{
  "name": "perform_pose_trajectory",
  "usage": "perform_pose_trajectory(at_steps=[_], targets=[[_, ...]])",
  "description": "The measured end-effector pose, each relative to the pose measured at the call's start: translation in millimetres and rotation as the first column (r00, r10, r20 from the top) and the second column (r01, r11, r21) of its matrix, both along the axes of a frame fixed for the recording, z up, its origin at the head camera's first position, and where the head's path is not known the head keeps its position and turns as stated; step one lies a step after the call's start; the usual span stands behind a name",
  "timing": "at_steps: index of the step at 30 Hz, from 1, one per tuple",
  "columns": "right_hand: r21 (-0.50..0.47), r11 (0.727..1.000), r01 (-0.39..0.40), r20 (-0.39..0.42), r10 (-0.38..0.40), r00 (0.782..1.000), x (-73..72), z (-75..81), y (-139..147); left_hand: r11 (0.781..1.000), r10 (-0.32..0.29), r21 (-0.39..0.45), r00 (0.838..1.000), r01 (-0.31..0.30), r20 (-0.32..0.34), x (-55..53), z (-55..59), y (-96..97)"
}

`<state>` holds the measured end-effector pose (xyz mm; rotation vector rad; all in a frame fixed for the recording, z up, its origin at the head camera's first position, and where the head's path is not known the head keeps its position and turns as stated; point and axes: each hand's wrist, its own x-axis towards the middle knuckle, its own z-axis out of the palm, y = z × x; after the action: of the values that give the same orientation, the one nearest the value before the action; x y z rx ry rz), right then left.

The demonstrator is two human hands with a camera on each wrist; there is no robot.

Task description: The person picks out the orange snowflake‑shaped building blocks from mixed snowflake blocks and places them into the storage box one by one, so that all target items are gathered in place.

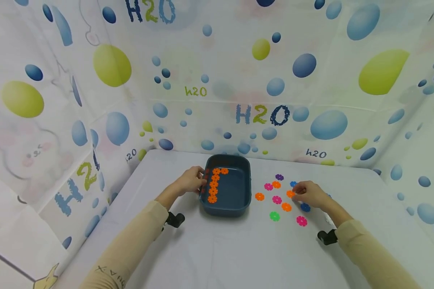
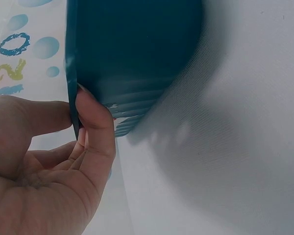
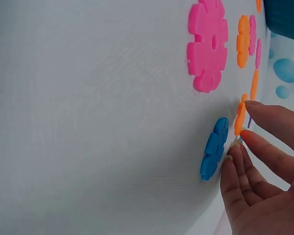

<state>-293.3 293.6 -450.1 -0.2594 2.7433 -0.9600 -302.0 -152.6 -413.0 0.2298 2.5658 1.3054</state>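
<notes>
My left hand grips the left rim of a dark blue plastic tub, thumb on one side of the wall and forefinger on the other. Inside the tub, orange snowflake discs form a column along the left side, with one more beside the top. Over on the right, my right hand pinches an orange snowflake disc between thumb and forefinger at its edges, low over the table. A blue disc lies right by its curled lower fingers.
Loose discs lie scattered between tub and right hand: pink, orange, green and purple. A pink disc lies nearest me. The white table meets a patterned cloth backdrop behind.
</notes>
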Motion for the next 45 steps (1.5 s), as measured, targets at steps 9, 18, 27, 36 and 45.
perform_pose_trajectory(at_steps=[9,18,27,36,45], targets=[[-0.003,1.0,0.02,0.009,-0.02,1.0,-1.6,-4.3,-0.4,1.0,0.002,0.01,1.0,-0.002,0.012,0.3,-2.5,-0.2],[0.019,0.999,0.036,-0.015,-0.036,0.999,-2.5,-3.7,-1.1,1.0,-0.011,0.004,1.0,0.011,0.002,1.5,-1.4,-0.4],[-0.018,0.998,0.061,-0.018,-0.061,0.998,0.2,4.1,-3.5,1.0,-0.015,0.009,1.0,0.015,-0.006,0.8,2.1,-0.5],[-0.117,0.992,0.046,-0.016,-0.048,0.999,5.3,15.6,-9.3,1.0,-0.016,0.007,1.0,0.016,-0.013,0.0,0.5,-1.1],[-0.188,0.981,-0.053,-0.08,0.039,0.996,9.4,38.7,-34.1,1.0,-0.014,0.001,1.0,0.014,-0.022,0.3,-1.0,-1.2]])
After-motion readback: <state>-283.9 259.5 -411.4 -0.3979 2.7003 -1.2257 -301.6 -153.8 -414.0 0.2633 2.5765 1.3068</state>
